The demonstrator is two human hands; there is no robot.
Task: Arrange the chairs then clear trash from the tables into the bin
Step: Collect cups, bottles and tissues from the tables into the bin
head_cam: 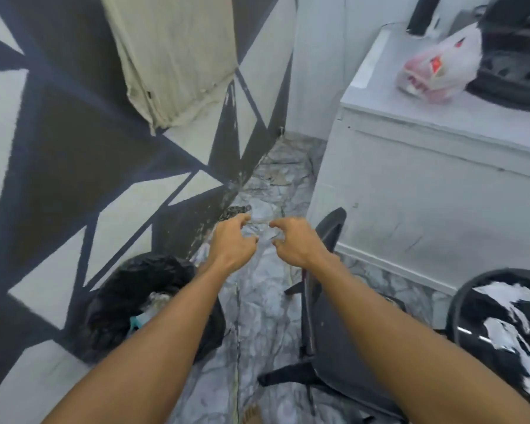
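Head view, left hand point(233, 240): reaching forward, grip half-curled, holding nothing.
Right hand point(294, 240): likewise, empty.
Black-bagged bin point(120, 301): sitting low left, partly hidden by forearm.
Blurred white-and-red plastic bag point(435, 71): lying on white table point(441, 123).
Black chair point(334, 332): partly cut off.

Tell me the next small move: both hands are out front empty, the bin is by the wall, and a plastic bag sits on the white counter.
Probably turn right and reach the right hand up to the plastic bag on the white counter. Both hands are empty with curled fingers, the left hand too, and the black-lined bin sits low on the left, ready for it.
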